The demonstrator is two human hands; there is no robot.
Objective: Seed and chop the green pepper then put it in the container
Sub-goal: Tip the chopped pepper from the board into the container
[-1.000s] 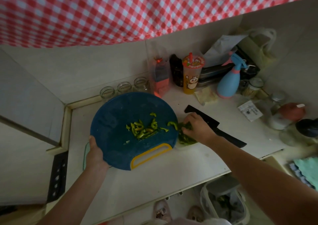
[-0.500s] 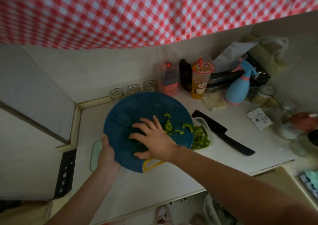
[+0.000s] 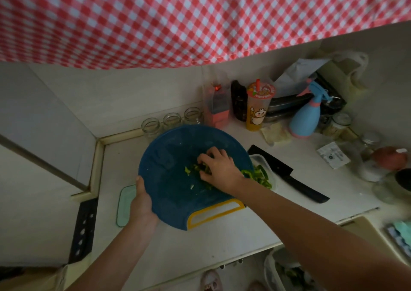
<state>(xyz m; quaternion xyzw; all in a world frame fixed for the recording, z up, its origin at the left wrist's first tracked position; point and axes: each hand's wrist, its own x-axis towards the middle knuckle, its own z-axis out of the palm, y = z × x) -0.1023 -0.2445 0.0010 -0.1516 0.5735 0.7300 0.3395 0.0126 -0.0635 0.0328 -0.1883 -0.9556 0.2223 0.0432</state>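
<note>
Head view: the left hand (image 3: 142,201) gripped the blue cutting board's (image 3: 169,179) left edge; the right hand (image 3: 219,169) lay spread over chopped green pepper (image 3: 191,169) — more pieces filled the container (image 3: 263,177) beside the board, on the desk (image 3: 222,241).

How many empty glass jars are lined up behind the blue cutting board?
3, in a row along the back wall: left jar, middle jar, right jar. The cutting board may hide more.
</note>
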